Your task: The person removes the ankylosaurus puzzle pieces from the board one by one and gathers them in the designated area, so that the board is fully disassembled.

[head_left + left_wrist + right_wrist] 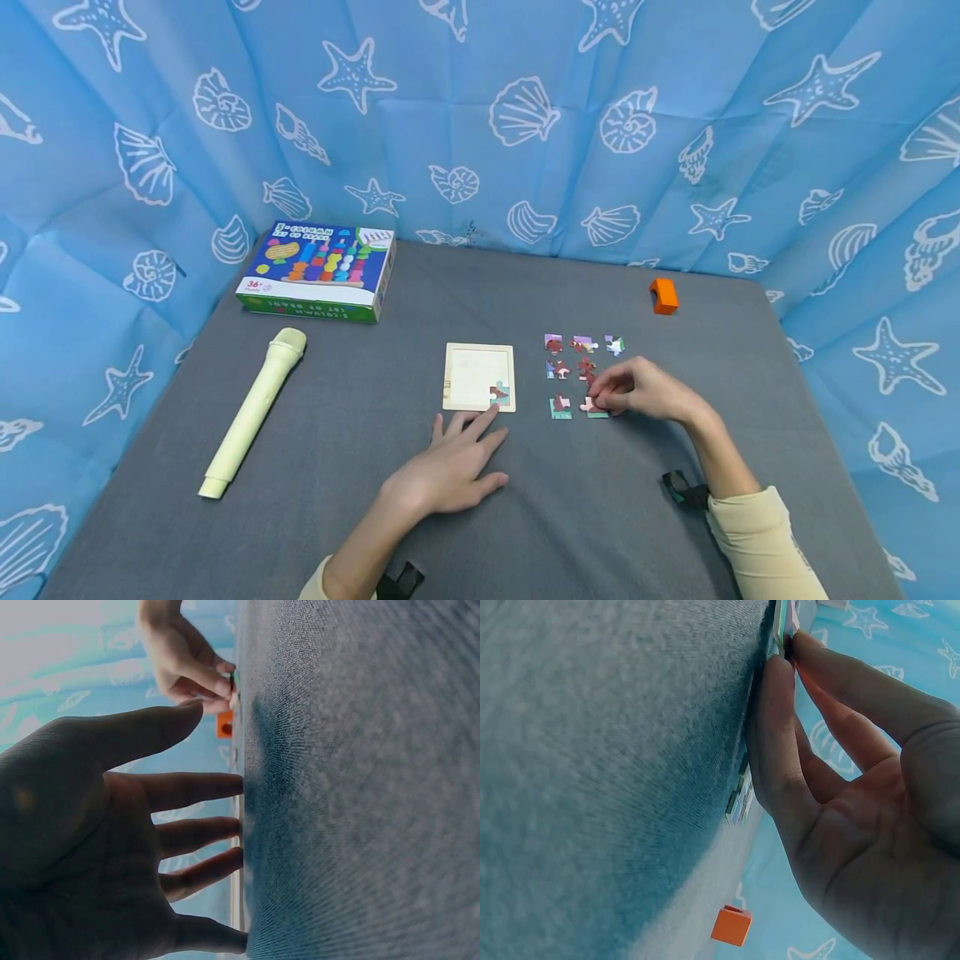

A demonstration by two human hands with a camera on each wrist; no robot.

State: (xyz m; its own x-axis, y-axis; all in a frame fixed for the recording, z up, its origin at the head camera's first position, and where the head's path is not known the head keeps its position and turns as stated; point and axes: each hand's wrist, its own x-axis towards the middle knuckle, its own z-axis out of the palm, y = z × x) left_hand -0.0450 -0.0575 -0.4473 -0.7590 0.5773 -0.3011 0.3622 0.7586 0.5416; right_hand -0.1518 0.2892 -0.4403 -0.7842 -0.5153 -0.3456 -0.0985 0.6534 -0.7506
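Note:
My right hand (641, 390) pinches a jigsaw piece (592, 409) with pink and green on it between thumb and fingertips. In the right wrist view, the edge of that jigsaw piece (781, 626) shows at the fingertips, close over the cloth. My left hand (450, 467) lies with spread fingers at the near edge of a square wooden puzzle tray (447, 375). One jigsaw piece (499, 393) sits in the tray's near right corner. Several loose pieces, among them a kangaroo-brown piece (586, 367) and a bottom-row piece (560, 407), lie in rows right of the tray.
An orange block (664, 297) stands at the back right of the grey cloth-covered table (360, 400). A boxed bead set (318, 271) lies at the back left, with a pale yellow toy microphone (255, 412) nearer me. A blue shell-patterned curtain (480, 150) surrounds the table.

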